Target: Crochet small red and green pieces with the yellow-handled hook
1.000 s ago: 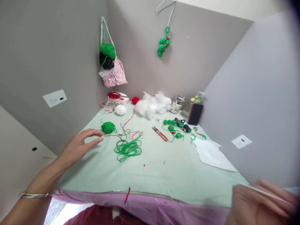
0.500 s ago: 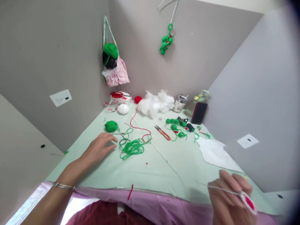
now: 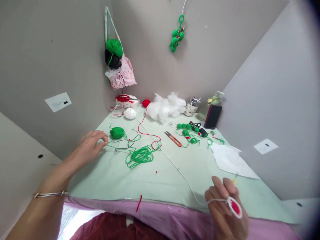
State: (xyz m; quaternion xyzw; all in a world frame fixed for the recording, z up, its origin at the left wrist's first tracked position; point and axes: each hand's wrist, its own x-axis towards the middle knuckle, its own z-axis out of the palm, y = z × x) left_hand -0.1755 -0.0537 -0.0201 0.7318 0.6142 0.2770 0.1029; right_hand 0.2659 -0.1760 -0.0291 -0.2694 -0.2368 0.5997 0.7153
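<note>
At the left side of the table my left hand [image 3: 91,145] is closed, thumb against fingers, on a strand of green yarn. That strand runs right to a loose tangle of green yarn [image 3: 140,156]; a ball of green yarn [image 3: 117,133] sits just beyond my fingertips. Near the front right edge my right hand [image 3: 222,208] grips a small round crochet piece [image 3: 234,207], red in the middle with a white rim. A thin yellow tool, probably a crochet hook [image 3: 235,180], pokes up behind its fingers. White yarn [image 3: 186,181] trails from the piece across the table towards a white yarn ball [image 3: 130,113].
Orange thread snips [image 3: 173,139] lie mid-table. Beyond are white stuffing [image 3: 166,107], a red yarn ball [image 3: 146,103], and red-handled scissors [image 3: 124,98] on a box. Green crocheted pieces [image 3: 185,132], a phone [image 3: 213,116] and white paper [image 3: 231,160] are on the right.
My left hand has moved left, drawing a green strand out from the tangle. My right hand has come left with the crochet piece, and the view has shifted slightly.
</note>
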